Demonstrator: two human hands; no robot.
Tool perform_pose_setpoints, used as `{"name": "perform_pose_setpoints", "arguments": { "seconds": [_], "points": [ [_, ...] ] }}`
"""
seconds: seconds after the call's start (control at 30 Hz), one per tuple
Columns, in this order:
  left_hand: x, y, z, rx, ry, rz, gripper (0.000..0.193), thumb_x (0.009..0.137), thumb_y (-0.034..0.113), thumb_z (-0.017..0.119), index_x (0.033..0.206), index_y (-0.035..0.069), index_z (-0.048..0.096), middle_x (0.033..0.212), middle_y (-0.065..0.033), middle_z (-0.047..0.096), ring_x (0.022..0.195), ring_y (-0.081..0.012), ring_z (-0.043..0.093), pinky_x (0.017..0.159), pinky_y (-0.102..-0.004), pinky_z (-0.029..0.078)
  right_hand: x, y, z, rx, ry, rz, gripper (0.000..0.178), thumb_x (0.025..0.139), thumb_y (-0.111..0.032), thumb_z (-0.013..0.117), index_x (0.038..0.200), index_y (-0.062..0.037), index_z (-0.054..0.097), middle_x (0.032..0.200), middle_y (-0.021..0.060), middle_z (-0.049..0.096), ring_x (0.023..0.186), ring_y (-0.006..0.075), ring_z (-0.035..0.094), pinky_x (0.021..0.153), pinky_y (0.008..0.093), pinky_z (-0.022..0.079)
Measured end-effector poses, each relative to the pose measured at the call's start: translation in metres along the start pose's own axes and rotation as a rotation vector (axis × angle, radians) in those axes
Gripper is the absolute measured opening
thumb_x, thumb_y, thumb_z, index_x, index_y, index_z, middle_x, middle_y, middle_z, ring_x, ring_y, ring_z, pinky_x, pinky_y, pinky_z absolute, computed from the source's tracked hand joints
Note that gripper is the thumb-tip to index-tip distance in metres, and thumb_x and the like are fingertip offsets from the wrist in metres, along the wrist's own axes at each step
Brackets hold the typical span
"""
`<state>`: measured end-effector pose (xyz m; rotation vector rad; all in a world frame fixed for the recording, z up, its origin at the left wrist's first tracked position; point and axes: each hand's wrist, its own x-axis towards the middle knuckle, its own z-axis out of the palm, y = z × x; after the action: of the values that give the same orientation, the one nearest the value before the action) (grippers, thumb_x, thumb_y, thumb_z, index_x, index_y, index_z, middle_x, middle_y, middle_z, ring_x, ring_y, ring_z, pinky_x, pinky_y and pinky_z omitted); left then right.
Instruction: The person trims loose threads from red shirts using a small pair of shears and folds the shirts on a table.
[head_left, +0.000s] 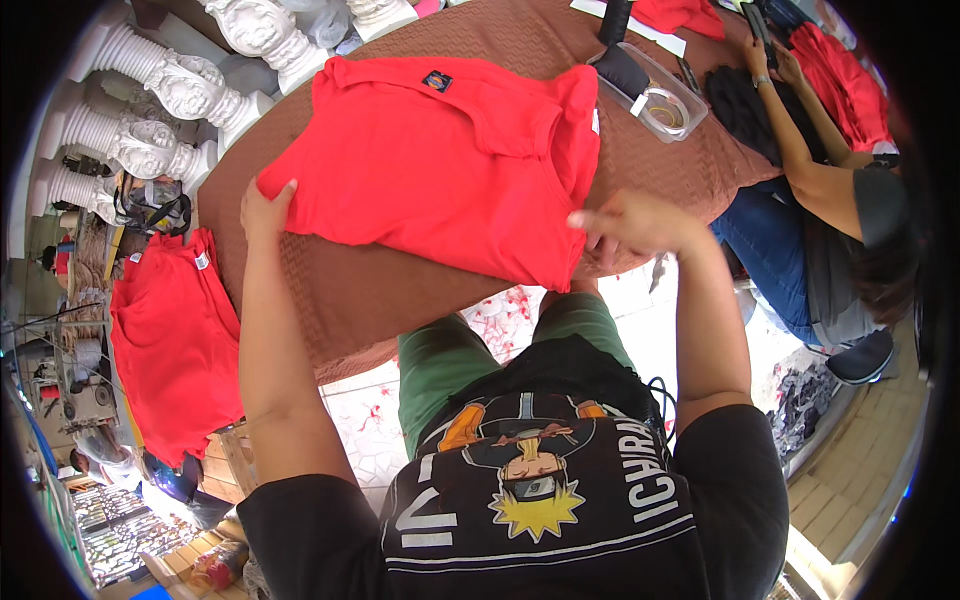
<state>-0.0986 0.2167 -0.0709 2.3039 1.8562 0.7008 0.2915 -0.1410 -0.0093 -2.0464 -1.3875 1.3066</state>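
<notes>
A red shirt (420,170) lies spread on a brown cloth-covered table (330,290), with its neck opening toward the right and a small dark patch (437,81) near its far edge. At the shirt's left edge, my left hand (268,208) pinches the fabric, thumb on top and the other fingers partly hidden. My right hand (640,222) is by the near right corner of the shirt, slightly blurred. One of its fingers reaches out over the fabric edge while the others are partly bent, and I see no cloth gripped in it.
Red garments (175,340) are piled at the left beside the table. A clear plastic container (668,112) holds a roll of tape and a dark object at the far right. Another person (820,190) sits at the right, handling black cloth. White ornate columns (190,90) stand far left.
</notes>
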Motion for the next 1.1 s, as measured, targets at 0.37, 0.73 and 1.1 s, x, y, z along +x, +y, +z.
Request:
{"name": "perform_pose_setpoints", "arguments": {
  "seconds": [0.37, 0.73, 1.1],
  "points": [
    [-0.034, -0.013, -0.045, -0.98, -0.26, -0.36, 0.043, 0.082, 0.022, 0.069, 0.118, 0.005, 0.055, 0.106, -0.0033, 0.064, 0.093, -0.013, 0.062, 0.081, -0.0271, 0.048, 0.014, 0.011, 0.029, -0.258, 0.108, -0.164, 0.041, 0.083, -0.035, 0.065, 0.069, 0.0033, 0.063, 0.061, 0.0124, 0.064, 0.05, 0.0191, 0.062, 0.047, 0.0309, 0.047],
    [-0.121, -0.015, -0.103, -0.704, -0.575, -0.402, 0.046, 0.088, 0.038, 0.061, 0.124, 0.01, 0.053, 0.11, -0.0011, 0.06, 0.1, -0.0115, 0.057, 0.082, -0.0229, 0.042, -0.052, -0.012, -0.028, -0.309, 0.527, -0.037, 0.031, 0.079, -0.026, 0.069, 0.094, -0.0001, 0.064, 0.073, 0.0121, 0.063, 0.069, 0.0203, 0.063, 0.066, 0.0347, 0.048],
    [-0.012, 0.035, 0.002, -0.622, -0.446, -0.436, 0.067, 0.078, 0.029, 0.073, 0.129, -0.006, 0.047, 0.117, -0.0165, 0.059, 0.105, -0.0226, 0.058, 0.09, -0.0336, 0.045, 0.069, -0.008, 0.07, -0.201, 0.806, -0.525, 0.021, 0.08, -0.021, 0.067, 0.094, -0.0052, 0.065, 0.091, 0.0106, 0.063, 0.082, 0.0291, 0.063, 0.071, 0.0357, 0.049]
  ]
}}
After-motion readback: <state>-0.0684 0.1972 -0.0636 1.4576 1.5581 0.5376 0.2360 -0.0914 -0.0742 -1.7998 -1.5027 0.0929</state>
